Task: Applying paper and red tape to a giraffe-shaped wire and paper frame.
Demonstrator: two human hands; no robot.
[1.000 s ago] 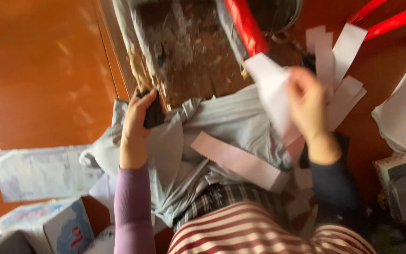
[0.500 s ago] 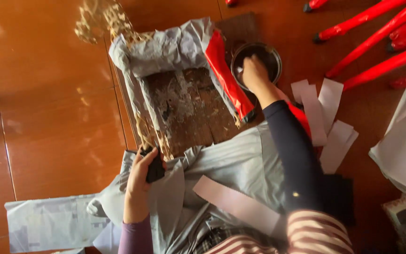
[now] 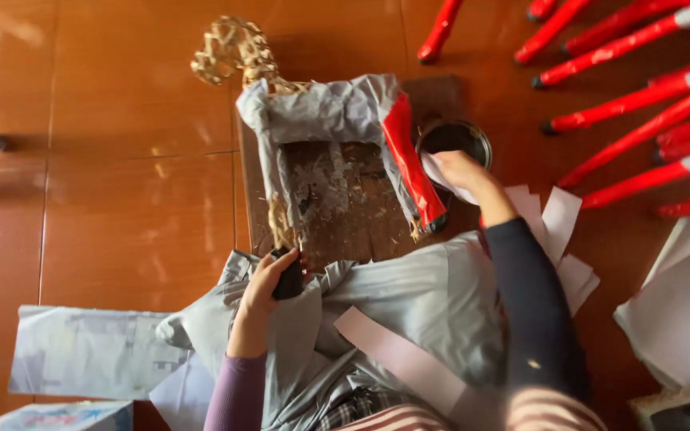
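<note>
Newspaper sheet (image 3: 73, 351) flat on the orange tiled floor (image 3: 121, 160) at far left, corner of a light box (image 3: 65, 417) just below it. Further right, tangle of straw (image 3: 233, 52) at the top, touching the upper corner of a grey paper-wrapped frame (image 3: 321, 108). Frame lying on a worn wooden board (image 3: 345, 207), left limb wrapped in grey with bare straw showing near its lower end, right limb covered in red paper (image 3: 410, 164). Left hand (image 3: 269, 287) below the board, fingers curled shut around a small dark object (image 3: 289, 275) at the foot of the frame's left limb, purple sleeve behind the wrist. Grey cloth (image 3: 409, 311) spread over the lap, pale paper strip (image 3: 401, 359) lying diagonally across it. Right hand (image 3: 461, 172) reaching forward in a dark sleeve, fingers pinching a white slip of paper (image 3: 441, 175) at the rim of a small dark round bowl (image 3: 454, 140), just beside the red limb. White paper strips (image 3: 561, 223) fanned on the floor beside the right forearm. Row of red sticks (image 3: 624, 96) with grey ends at upper right, well apart from the hands. Stack of pale sheets (image 3: 680, 319) at the right edge.
</note>
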